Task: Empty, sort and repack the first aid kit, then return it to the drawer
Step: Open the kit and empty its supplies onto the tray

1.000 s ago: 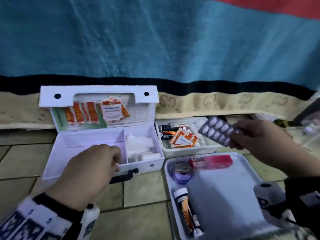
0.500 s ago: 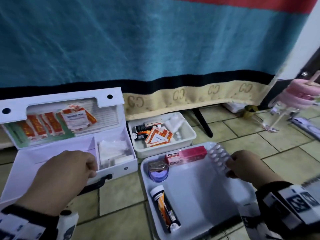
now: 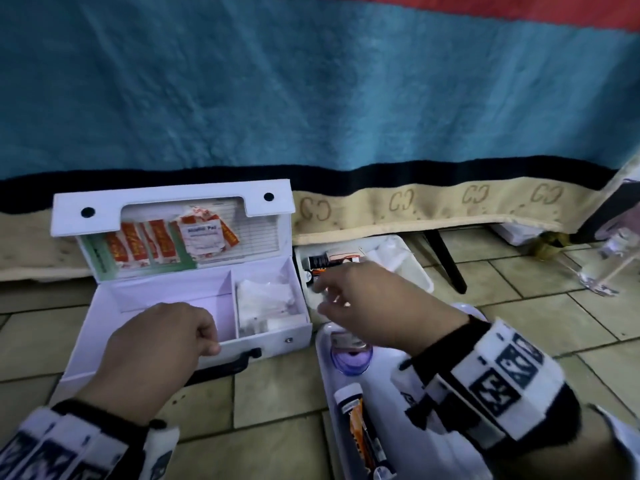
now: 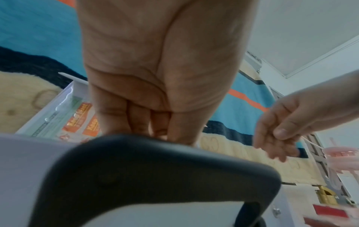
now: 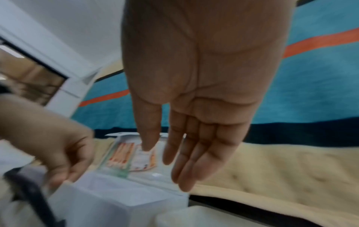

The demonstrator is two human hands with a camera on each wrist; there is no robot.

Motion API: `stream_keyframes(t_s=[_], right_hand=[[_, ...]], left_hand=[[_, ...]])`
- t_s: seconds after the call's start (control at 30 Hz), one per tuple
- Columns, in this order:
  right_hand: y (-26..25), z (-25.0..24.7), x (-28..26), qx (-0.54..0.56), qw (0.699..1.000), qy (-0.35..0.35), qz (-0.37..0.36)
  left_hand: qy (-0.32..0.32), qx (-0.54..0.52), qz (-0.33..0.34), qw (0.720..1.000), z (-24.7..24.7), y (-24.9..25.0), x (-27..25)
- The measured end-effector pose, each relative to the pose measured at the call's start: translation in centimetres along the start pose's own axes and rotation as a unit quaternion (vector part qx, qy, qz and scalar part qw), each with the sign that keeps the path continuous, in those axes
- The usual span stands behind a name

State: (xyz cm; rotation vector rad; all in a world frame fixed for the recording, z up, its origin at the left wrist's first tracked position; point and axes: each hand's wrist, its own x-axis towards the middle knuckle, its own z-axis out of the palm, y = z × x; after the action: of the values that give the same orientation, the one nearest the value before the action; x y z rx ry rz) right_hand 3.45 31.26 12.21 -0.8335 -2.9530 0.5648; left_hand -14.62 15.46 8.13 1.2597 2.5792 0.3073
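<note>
Sorting step: left hand (image 3: pixel 157 355) grips white cardboard first aid box (image 3: pixel 145 299) front wall; right hand (image 3: pixel 372 303), fingers straight and empty, over small white plastic tub (image 3: pixel 417 268). Next: pick an item w/ care.

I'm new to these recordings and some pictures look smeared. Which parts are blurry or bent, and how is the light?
Head view: dim, bluish light; the right hand is motion-smeared, the blanket edge bows from the wide lens. Left wrist view: the kit's black handle looms soft and out of focus. Right wrist view: the left hand and the first aid kit are blurred.
</note>
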Motion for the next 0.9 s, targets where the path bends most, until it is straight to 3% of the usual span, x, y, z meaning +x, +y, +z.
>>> stream_keyframes(t_s=[0.1, 0.27, 0.5, 0.6, 0.7, 0.8, 0.9], right_hand=[[-2.2, 2.2, 2.7, -0.068, 0.993, -0.065, -0.077], [-3.7, 4.3, 4.2, -0.188, 0.968, -0.142, -0.081], [-3.8, 4.7, 4.0, -0.173, 0.977, -0.105, -0.07], [-3.7, 4.3, 3.7, -0.138, 0.984, -0.071, -0.084], [-3.5, 3.1, 3.0, -0.018, 0.997, 0.015, -0.071], [-2.4, 0.4, 1.0, 0.124, 0.988, 0.097, 0.007], [1.2, -2.3, -1.5, 0.135, 0.966, 0.194, 0.103]], left_hand=[[-0.01, -0.019, -0.008, 1.0, -0.1, -0.3, 0.3], [0.005, -0.024, 0.002, 1.0, 0.2, -0.5, -0.1], [0.029, -0.024, 0.0, 0.999, 0.5, -0.6, -0.5], [0.024, -0.024, 0.001, 0.999, 0.3, -0.5, -0.4], [0.025, -0.019, 0.003, 1.0, 0.3, -0.5, -0.4], [0.027, -0.016, 0.008, 0.999, 0.3, -0.6, -0.4], [0.02, -0.018, 0.008, 1.0, 0.3, -0.6, -0.3]])
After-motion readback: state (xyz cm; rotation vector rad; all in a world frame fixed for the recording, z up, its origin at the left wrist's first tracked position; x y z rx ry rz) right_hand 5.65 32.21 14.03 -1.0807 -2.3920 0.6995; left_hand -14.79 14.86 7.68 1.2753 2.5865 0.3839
